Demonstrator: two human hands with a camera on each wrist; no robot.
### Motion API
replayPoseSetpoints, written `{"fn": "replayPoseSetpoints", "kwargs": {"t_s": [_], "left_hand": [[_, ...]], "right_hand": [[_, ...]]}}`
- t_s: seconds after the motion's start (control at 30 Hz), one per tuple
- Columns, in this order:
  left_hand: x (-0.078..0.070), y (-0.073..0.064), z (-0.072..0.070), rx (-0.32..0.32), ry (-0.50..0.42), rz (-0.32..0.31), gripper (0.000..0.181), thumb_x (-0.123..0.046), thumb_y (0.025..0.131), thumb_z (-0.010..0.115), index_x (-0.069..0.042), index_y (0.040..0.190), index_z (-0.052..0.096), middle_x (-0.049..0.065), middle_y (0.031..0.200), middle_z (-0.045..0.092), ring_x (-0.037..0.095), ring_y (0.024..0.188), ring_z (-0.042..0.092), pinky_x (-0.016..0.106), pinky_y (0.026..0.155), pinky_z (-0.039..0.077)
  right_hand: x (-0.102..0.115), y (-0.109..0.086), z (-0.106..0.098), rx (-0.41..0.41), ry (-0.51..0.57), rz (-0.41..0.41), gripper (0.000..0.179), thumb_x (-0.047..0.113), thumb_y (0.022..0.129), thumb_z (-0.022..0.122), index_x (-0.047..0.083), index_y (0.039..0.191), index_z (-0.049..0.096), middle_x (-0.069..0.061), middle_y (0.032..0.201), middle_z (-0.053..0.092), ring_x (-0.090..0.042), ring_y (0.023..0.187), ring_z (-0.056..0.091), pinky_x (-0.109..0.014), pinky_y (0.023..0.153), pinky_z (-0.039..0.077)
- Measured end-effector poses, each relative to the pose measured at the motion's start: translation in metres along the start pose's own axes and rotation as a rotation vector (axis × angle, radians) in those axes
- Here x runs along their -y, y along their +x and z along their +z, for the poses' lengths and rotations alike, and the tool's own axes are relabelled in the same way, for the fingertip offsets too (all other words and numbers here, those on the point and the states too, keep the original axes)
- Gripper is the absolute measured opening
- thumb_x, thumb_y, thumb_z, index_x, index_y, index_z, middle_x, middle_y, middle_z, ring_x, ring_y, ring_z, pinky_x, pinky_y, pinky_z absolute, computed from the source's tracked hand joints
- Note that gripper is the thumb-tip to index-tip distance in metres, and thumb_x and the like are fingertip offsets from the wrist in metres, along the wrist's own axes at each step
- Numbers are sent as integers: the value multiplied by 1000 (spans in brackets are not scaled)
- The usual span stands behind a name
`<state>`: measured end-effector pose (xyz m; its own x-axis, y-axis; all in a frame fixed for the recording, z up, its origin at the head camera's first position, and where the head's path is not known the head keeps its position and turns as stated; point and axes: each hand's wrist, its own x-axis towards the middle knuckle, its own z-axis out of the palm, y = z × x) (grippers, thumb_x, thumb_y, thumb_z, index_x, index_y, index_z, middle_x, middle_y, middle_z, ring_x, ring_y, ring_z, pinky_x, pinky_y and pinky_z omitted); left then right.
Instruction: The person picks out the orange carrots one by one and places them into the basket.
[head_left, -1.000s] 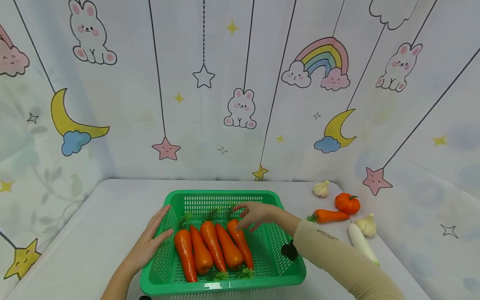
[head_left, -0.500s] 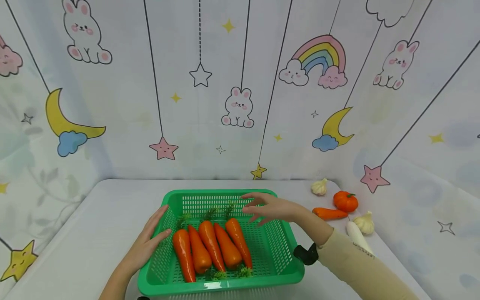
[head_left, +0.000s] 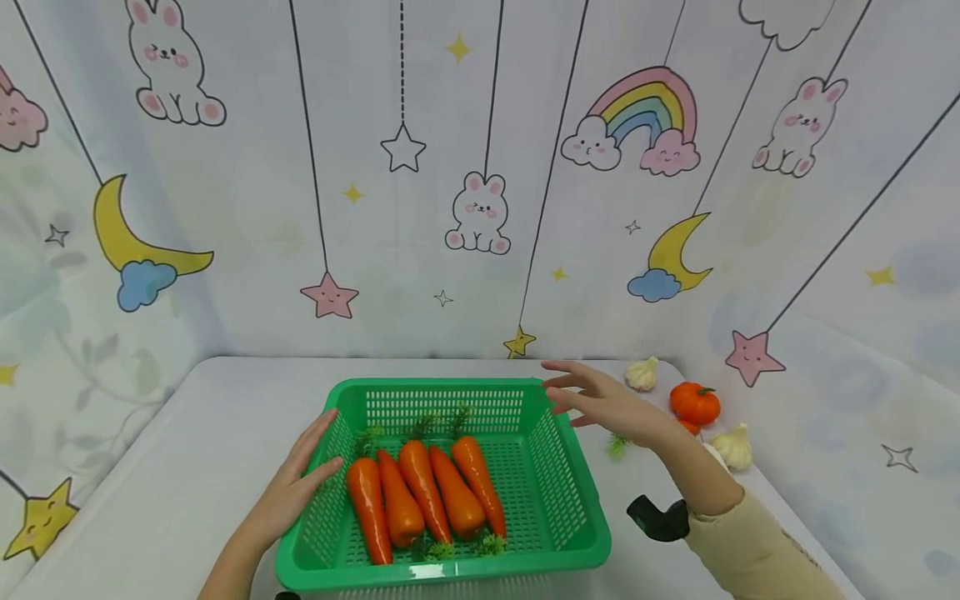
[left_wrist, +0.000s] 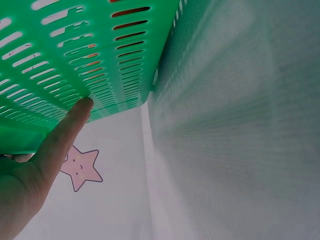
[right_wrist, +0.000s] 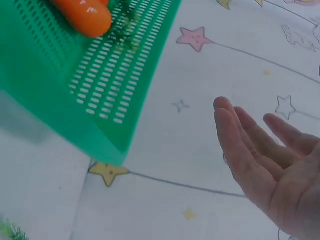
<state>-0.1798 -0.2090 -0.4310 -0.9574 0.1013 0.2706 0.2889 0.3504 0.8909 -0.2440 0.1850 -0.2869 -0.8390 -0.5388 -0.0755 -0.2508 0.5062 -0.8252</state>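
Several orange carrots with green tops lie side by side in a green plastic basket. My left hand grips the basket's left side. Its thumb reaches over the rim, and in the left wrist view a finger lies against the slotted outer wall. My right hand hovers by the basket's far right corner, fingers loosely spread and holding nothing. It hides most of a carrot on the table, leaving the green leaves showing. In the right wrist view, the palm is bare.
On the right of the white table are a garlic bulb, an orange pumpkin and another garlic bulb. A white vegetable beside them is mostly hidden behind the right forearm. A patterned cloth hangs behind the table.
My right hand has moved from above the rightmost carrot in the basket out to the right, past the basket's far right corner. The left hand stays on the basket; the carrots lie unmoved.
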Motion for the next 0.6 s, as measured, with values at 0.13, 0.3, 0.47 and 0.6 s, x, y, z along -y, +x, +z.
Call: {"fn": "replayPoseSetpoints", "kwargs": {"t_s": [0.13,0.3,0.47,0.6], "left_hand": [[-1,0,0,-1,5,5,61,-16,93,50,-8,146,21,17,150,11,42,133,8,74,92,11],[-3,-1,0,5,-11,8,61,-16,93,50,-9,146,21,17,150,10,42,134,7,74,92,11],[-4,-1,0,2,-7,4,61,-15,93,50,-10,146,21,17,150,11,43,133,8,74,91,12],[-2,-1,-1,3,-1,2,60,-16,94,50,-10,146,20,17,150,10,42,133,8,74,92,12]], "right_hand": [[-7,-7,-8,-105,-10,25,55,35,93,52,13,140,33,-19,132,45,-31,104,55,-41,84,49],[-22,-16,-18,-223,-47,53,57,35,92,53,8,139,34,-21,128,48,-31,103,56,-39,82,50],[-37,-22,-29,-310,-82,63,59,36,93,51,5,139,33,-24,127,48,-31,100,57,-36,77,52],[-53,-24,-39,-368,-109,85,61,39,94,48,3,140,31,-27,127,47,-30,98,58,-28,73,51]]}}
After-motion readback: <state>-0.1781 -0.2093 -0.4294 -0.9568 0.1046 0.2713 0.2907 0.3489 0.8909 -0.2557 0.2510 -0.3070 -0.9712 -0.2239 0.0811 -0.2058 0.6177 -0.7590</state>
